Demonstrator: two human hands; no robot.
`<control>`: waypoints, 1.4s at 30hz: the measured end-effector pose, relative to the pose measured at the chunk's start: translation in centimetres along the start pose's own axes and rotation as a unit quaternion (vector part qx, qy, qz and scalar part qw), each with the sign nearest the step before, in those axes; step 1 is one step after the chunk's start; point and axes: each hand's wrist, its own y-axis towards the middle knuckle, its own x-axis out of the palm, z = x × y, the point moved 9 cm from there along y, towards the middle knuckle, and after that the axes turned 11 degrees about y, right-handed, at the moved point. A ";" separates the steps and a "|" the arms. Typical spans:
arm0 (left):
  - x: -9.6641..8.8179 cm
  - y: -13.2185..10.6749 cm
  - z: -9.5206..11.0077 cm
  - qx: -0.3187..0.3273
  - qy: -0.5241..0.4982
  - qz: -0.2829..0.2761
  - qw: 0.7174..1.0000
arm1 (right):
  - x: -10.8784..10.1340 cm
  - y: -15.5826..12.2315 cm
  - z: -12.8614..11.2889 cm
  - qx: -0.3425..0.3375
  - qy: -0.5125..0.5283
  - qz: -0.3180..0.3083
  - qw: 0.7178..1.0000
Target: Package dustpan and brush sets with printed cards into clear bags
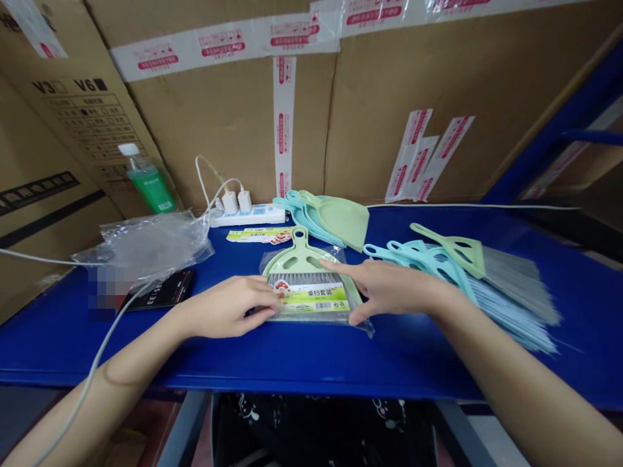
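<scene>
A green dustpan and brush set [304, 264] lies in a clear plastic bag with a yellow-green label on the blue table [399, 363]. My left hand [228, 306] rests on the bag's left edge, fingers curled and pressed against it. On the bag's right edge my right hand [389, 288] grips it, index finger stretched across the top and thumb at the lower corner.
A stack of loose dustpans [335, 217] lies behind the bag, and a pile of small brushes [477, 272] lies to the right. Clear bags [150, 246], a phone [163, 292], a power strip [246, 213], labels [257, 235] and a green bottle [146, 181] sit left. Cardboard boxes [399, 110] stand behind.
</scene>
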 end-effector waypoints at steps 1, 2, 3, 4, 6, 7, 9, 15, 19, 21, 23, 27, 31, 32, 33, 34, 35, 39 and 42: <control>0.1 0.0 -0.1 -0.006 0.000 -0.002 1.000 | -0.1 0.0 -0.1 0.002 -0.015 0.006 1.000; 0.2 0.0 -0.3 -0.012 -0.001 -0.005 1.000 | -0.3 -0.1 -0.3 0.004 -0.027 0.011 1.000; 0.2 0.0 -0.4 -0.017 0.000 -0.006 1.000 | -0.4 -0.2 -0.4 0.005 -0.038 0.016 0.999; 0.3 0.0 -0.5 -0.023 0.003 -0.007 1.000 | -0.5 -0.3 -0.6 0.004 -0.048 0.022 0.999; 0.4 0.0 -0.6 -0.032 0.008 -0.010 0.999 | -0.8 -0.4 -1.2 -0.007 -0.067 0.033 0.997; 0.5 0.0 -0.7 -0.034 0.010 -0.011 0.999 | -0.8 -0.5 -1.5 -0.014 -0.074 0.037 0.996; 0.7 0.0 -0.8 -0.037 0.013 -0.014 0.999 | -0.8 -0.5 -2.1 -0.030 -0.075 0.035 0.996; 0.7 0.3 -0.8 -0.036 0.039 0.019 0.998 | 0.0 -0.4 -3.5 -0.124 0.046 -0.023 0.991; 0.7 0.4 -0.9 -0.045 0.046 0.032 0.997 | 0.3 -0.6 -3.5 -0.142 0.111 -0.050 0.982; 0.8 0.4 -1.1 -0.055 0.052 0.037 0.996 | 0.2 -0.8 -3.7 -0.155 0.121 -0.049 0.979; 0.8 0.4 -1.1 -0.061 0.058 0.043 0.995 | 0.0 -0.9 -4.0 -0.165 0.137 -0.048 0.976; 0.8 0.5 -1.2 -0.067 0.071 0.053 0.994 | -0.2 -0.8 -4.0 -0.147 0.153 -0.048 0.976; 0.9 0.6 -1.3 -0.073 0.079 0.051 0.993 | 0.3 -0.6 -3.7 -0.123 0.126 -0.049 0.983; 0.9 0.6 -1.3 -0.077 0.081 0.049 0.992 | 0.4 -0.5 -3.7 -0.123 0.120 -0.046 0.984; 1.0 0.6 -1.4 -0.082 0.085 0.047 0.992 | 0.4 -0.5 -3.7 -0.124 0.113 -0.040 0.985; 1.0 0.6 -1.5 -0.087 0.088 0.046 0.991 | 0.4 -0.5 -3.7 -0.123 0.105 -0.031 0.986; 1.1 0.5 -1.5 -0.091 0.091 0.046 0.991 | 0.3 -0.4 -3.7 -0.120 0.095 -0.023 0.988; 1.1 0.4 -1.6 -0.100 0.094 0.052 0.989 | 0.3 -0.3 -3.2 -0.100 0.044 -0.001 0.994; 1.3 0.4 -1.7 -0.108 0.093 0.044 0.989 | 0.2 -0.3 -3.2 -0.108 0.031 0.011 0.994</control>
